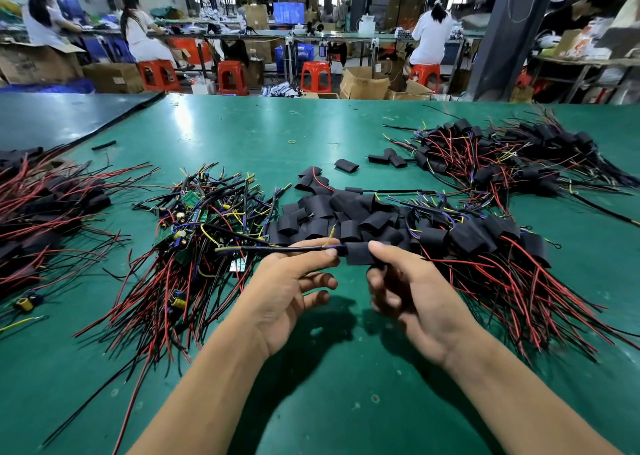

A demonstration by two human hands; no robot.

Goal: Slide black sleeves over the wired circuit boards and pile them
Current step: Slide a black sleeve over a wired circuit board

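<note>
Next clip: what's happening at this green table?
A person is sleeving wired circuit boards by hand. The left hand pinches a bundle of wires, and the right hand pinches a black sleeve on that bundle's end, held above the green table. Bare boards lie heaped to the left, loose sleeves in the middle, and sleeved units are piled to the right.
</note>
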